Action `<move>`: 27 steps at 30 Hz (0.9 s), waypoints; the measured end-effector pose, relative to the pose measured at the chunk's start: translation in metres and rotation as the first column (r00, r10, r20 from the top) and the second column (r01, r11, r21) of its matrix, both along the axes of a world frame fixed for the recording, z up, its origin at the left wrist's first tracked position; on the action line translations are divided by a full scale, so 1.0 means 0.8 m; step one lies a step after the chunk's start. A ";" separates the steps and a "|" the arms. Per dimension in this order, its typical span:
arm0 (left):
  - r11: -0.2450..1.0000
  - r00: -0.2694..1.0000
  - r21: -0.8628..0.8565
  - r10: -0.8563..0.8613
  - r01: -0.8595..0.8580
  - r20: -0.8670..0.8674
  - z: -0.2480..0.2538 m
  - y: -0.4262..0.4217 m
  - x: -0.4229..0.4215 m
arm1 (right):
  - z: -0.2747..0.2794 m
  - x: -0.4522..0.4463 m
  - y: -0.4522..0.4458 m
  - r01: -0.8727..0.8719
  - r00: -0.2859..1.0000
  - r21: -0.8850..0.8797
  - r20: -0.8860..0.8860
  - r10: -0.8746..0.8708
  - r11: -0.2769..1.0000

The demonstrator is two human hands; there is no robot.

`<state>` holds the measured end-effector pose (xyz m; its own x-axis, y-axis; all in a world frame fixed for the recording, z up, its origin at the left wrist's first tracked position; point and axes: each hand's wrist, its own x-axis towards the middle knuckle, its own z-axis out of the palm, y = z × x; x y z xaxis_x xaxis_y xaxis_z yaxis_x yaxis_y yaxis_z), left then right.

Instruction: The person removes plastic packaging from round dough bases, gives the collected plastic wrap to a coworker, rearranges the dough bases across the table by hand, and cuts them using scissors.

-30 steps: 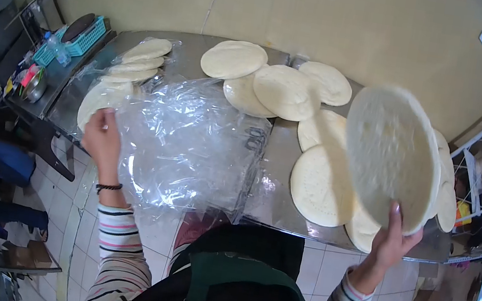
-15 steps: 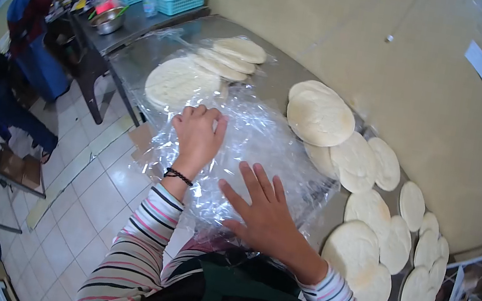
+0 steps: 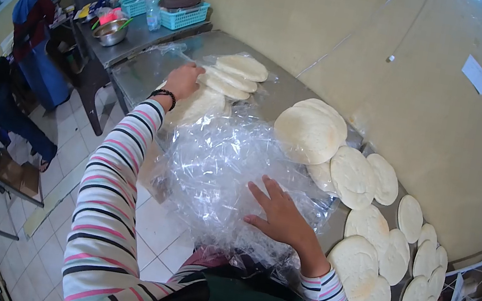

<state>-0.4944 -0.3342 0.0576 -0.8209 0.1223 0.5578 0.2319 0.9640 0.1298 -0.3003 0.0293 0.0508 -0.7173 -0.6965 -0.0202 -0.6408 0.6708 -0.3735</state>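
Observation:
My left hand (image 3: 183, 82) reaches over a large round flatbread (image 3: 204, 109) at the far side, its fingertips beside several stacked flatbreads (image 3: 227, 79) in clear plastic. The back of the hand hides most of its fingers, so I cannot make out whether they grip anything. My right hand (image 3: 282, 215) rests with spread fingers on a crinkled heap of clear plastic bags (image 3: 213, 165) in front of me. Another pile of round flatbreads (image 3: 310, 133) lies beyond the bags to the right.
More flatbreads (image 3: 356, 257) overlap along the metal table (image 3: 266, 69) to the right, near a white rack (image 3: 469, 300). On a dark table stand a metal bowl (image 3: 110, 33), a water bottle (image 3: 152, 10) and a turquoise basket (image 3: 183, 15). Two people (image 3: 40, 46) stand at left.
My left hand has left the plastic bags and moved forward and left to the flatbreads. My right hand has shifted slightly right, still on the bags. The view has tilted slightly.

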 end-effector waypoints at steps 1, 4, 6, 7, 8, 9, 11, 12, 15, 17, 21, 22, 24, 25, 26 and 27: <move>0.998 0.993 -0.020 0.067 -0.066 0.093 0.003 0.002 -0.007 | -0.001 0.001 0.003 -0.028 0.999 -0.078 0.025 0.030 0.997; 0.991 0.987 -0.019 0.130 -0.129 0.093 0.013 0.013 -0.021 | -0.006 0.010 0.012 -0.049 0.998 -0.113 -0.050 0.043 0.992; 0.991 0.991 0.020 0.136 -0.136 -0.005 0.037 0.024 -0.023 | 0.024 0.022 0.011 -0.029 0.998 -0.238 -0.060 0.015 0.971; 0.978 0.981 0.176 0.137 -0.111 -0.141 0.056 0.034 -0.027 | 0.040 0.029 0.011 -0.021 0.998 -0.359 -0.062 -0.001 0.933; 0.944 0.950 0.324 0.158 -0.064 -0.271 0.075 0.044 -0.030 | 0.050 0.033 0.012 -0.014 0.998 -0.360 -0.060 -0.008 0.933; 0.935 0.923 0.353 0.100 0.040 -0.371 0.097 0.049 -0.035 | 0.060 0.035 0.014 0.000 0.994 -0.435 -0.096 -0.046 0.900; 0.886 0.867 0.395 -0.017 0.244 -0.498 0.146 0.069 -0.026 | 0.076 0.037 0.018 0.001 0.980 -0.556 -0.165 -0.112 0.831; 0.843 0.845 0.417 -0.080 0.340 -0.528 0.175 0.086 -0.014 | 0.086 0.039 0.020 0.007 0.979 -0.561 -0.165 -0.121 0.828; 0.803 0.787 0.337 -0.244 0.492 -0.567 0.247 0.150 0.056 | 0.110 0.040 0.034 -0.059 0.923 -0.620 -0.332 -0.194 0.782; 0.763 0.725 0.289 -0.319 0.579 -0.610 0.276 0.201 0.103 | 0.120 0.041 0.029 0.029 0.839 -0.704 -0.368 -0.400 0.709; 0.363 0.610 0.510 -0.623 0.780 -0.489 0.286 0.279 0.154 | 0.124 0.037 0.072 -0.003 0.611 -0.983 -0.149 -0.778 0.186; 0.135 0.543 0.709 -0.745 0.692 -0.387 0.284 0.295 0.158 | 0.120 0.047 0.092 0.007 0.579 -0.983 -0.147 -0.802 0.185; 0.023 0.486 0.765 -0.785 0.644 -0.385 0.269 0.338 0.188 | 0.110 0.074 0.143 0.041 0.906 -0.969 0.140 -0.400 -0.245; -0.112 0.450 0.882 -0.826 0.458 -0.339 0.255 0.356 0.197 | 0.100 0.093 0.167 0.028 0.887 -0.967 0.140 -0.440 -0.252; -0.213 0.397 0.949 -0.870 0.234 -0.293 0.241 0.375 0.205 | 0.086 0.116 0.187 0.157 0.884 -0.960 0.241 -0.401 -0.231; -0.219 0.351 0.948 -0.890 0.230 -0.291 0.224 0.391 0.209 | 0.078 0.137 0.205 0.281 0.867 -0.937 0.340 -0.363 -0.208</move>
<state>-0.3271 -0.0217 0.2370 -0.7661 0.4812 0.4261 0.1851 -0.4697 0.8632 -0.1906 0.1935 0.1135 -0.8260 0.3870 0.4099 -0.5208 -0.2456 -0.8176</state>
